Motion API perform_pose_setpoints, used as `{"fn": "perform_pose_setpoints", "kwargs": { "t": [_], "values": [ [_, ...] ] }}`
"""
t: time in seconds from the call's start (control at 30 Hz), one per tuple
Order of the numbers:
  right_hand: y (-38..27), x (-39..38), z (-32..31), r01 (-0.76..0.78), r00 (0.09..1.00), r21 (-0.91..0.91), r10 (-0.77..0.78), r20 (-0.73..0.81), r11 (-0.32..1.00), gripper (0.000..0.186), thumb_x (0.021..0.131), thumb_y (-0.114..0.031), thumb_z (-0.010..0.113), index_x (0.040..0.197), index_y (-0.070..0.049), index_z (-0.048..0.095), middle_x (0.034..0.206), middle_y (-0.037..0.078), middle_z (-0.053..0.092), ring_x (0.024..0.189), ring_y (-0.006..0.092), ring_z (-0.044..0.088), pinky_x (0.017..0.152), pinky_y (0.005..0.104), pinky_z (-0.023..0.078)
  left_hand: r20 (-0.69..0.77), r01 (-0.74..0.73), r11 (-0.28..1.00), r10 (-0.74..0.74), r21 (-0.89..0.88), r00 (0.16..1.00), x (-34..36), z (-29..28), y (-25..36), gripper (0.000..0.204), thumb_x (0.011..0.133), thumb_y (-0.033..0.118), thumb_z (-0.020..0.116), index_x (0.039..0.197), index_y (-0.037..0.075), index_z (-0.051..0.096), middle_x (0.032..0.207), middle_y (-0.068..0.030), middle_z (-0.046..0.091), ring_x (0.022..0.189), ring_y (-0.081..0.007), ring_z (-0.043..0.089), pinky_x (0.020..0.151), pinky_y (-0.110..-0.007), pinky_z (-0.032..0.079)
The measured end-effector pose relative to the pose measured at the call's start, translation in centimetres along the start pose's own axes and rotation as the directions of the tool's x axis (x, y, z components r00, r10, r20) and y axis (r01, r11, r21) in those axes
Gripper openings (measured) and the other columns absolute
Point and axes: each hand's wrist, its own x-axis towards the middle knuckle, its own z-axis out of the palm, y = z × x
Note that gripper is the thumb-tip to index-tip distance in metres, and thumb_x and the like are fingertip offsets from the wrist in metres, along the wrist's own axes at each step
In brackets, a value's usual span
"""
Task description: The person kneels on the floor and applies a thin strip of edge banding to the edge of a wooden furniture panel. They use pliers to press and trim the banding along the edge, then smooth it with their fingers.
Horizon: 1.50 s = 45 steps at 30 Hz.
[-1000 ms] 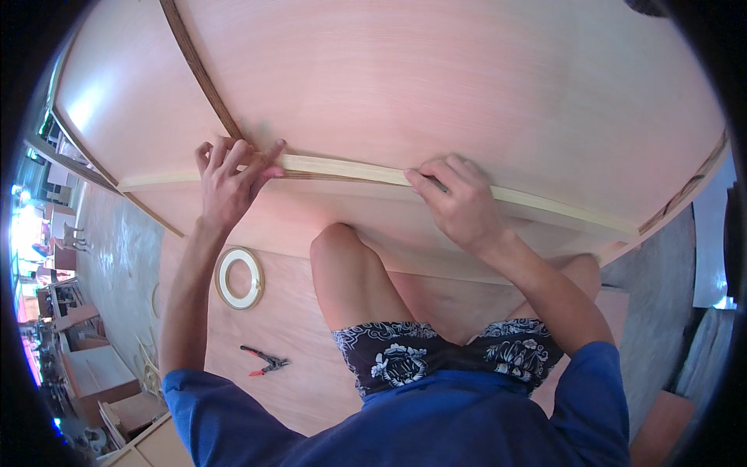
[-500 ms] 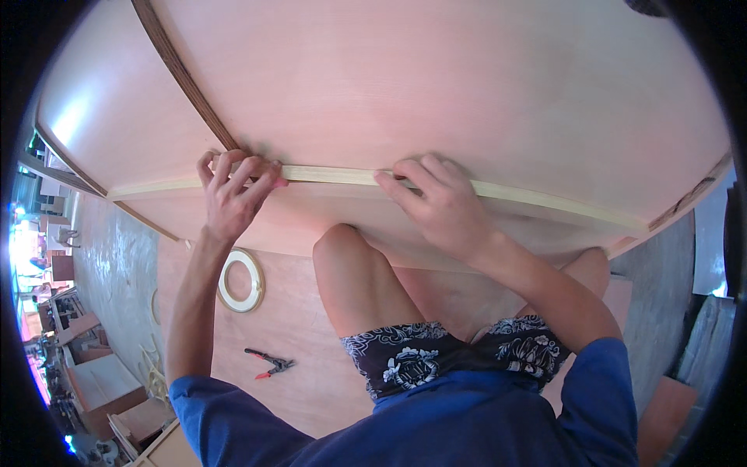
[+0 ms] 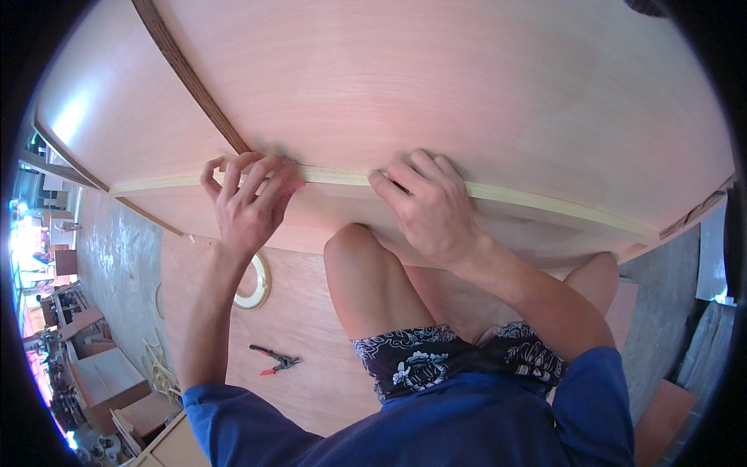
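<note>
My left hand (image 3: 245, 194) has bent fingers and thumb pressing on a long pale wood edging strip (image 3: 545, 198) along the plywood panel's edge, just where a dark-edged divider (image 3: 187, 70) meets it. My right hand (image 3: 432, 206), fingers curled and thumb forward, presses on the same strip to the right of centre. The fingertips of both are partly hidden. The broad pinkish plywood panel (image 3: 467, 78) rises beyond the strip. Below, red-handled pliers (image 3: 274, 359) and a roll of pale edge tape (image 3: 257, 284), partly behind my left arm, lie on a plywood sheet (image 3: 303, 397).
My bent knees (image 3: 354, 257) are beneath the panel's edge. Wood offcuts and boxes (image 3: 101, 381) crowd the concrete floor (image 3: 109, 257) at left. At right are boards (image 3: 661, 424) and wrapped material (image 3: 704, 350). Loose pale strips (image 3: 156, 366) lie beside the sheet.
My left hand has shifted right along the strip and my right hand left. The strip now sits flatter, hiding the dark edge that showed beneath it between my hands.
</note>
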Motion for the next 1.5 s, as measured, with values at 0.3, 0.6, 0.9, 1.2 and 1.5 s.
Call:
{"fn": "perform_pose_setpoints", "kwargs": {
  "t": [0.3,0.6,0.9,1.2,1.5],
  "values": [
    [-0.3,-0.8,1.1,0.002,0.993,-0.053,-0.009,-0.120,0.999,0.029,0.084,-0.017,0.071,0.109,-0.003,0.076,0.107,0.008,0.070,0.109,0.0273,0.063,0.094,0.0414,0.052,0.062,0.067,0.949,-0.051,-0.307,0.997,1.1,1.1,8.5,0.052,0.097,0.028,0.080,0.144,0.011,0.070,0.129,-0.0068,0.071,0.121,-0.0271,0.067,0.106,-0.048,0.050],
    [7.0,-11.2,-7.0,-0.127,0.978,-0.150,0.099,-0.184,0.980,0.028,0.086,-0.013,0.070,0.112,-0.007,0.080,0.103,0.005,0.074,0.101,0.0247,0.067,0.088,0.0399,0.057,0.000,0.093,0.969,-0.095,-0.227,0.995,1.5,2.2,12.1,0.037,0.098,0.018,0.080,0.134,0.008,0.076,0.116,-0.0082,0.075,0.111,-0.0294,0.070,0.101,-0.049,0.054],
    [11.9,-17.2,-14.8,-0.286,0.935,-0.103,0.254,-0.249,0.953,0.024,0.080,-0.007,0.086,0.104,-0.009,0.082,0.087,0.001,0.070,0.084,0.0235,0.063,0.077,0.0391,0.055,-0.048,-0.064,0.802,0.044,-0.593,0.998,8.1,3.5,21.0,0.043,0.087,0.010,0.086,0.128,0.005,0.077,0.111,-0.0072,0.073,0.100,-0.0273,0.067,0.086,-0.043,0.057],
    [16.2,-23.0,-20.5,-0.424,0.880,-0.124,0.376,-0.290,0.897,0.020,0.083,-0.011,0.088,0.102,-0.005,0.083,0.086,0.007,0.069,0.087,0.0253,0.064,0.077,0.0392,0.055,-0.074,-0.155,0.668,0.149,-0.728,0.986,14.4,4.3,29.1,0.038,0.087,0.009,0.083,0.124,0.003,0.076,0.112,-0.0084,0.071,0.100,-0.0277,0.066,0.089,-0.042,0.055],
    [19.2,-26.7,-25.0,-0.459,0.881,-0.181,0.419,-0.217,0.870,0.018,0.084,-0.011,0.087,0.101,-0.004,0.083,0.085,0.009,0.068,0.087,0.0273,0.065,0.077,0.0394,0.053,-0.070,-0.193,0.562,0.232,-0.804,0.970,18.1,4.8,36.0,0.029,0.085,0.003,0.072,0.113,-0.002,0.077,0.116,-0.0150,0.072,0.112,-0.0320,0.069,0.095,-0.043,0.061]
  ]
}}
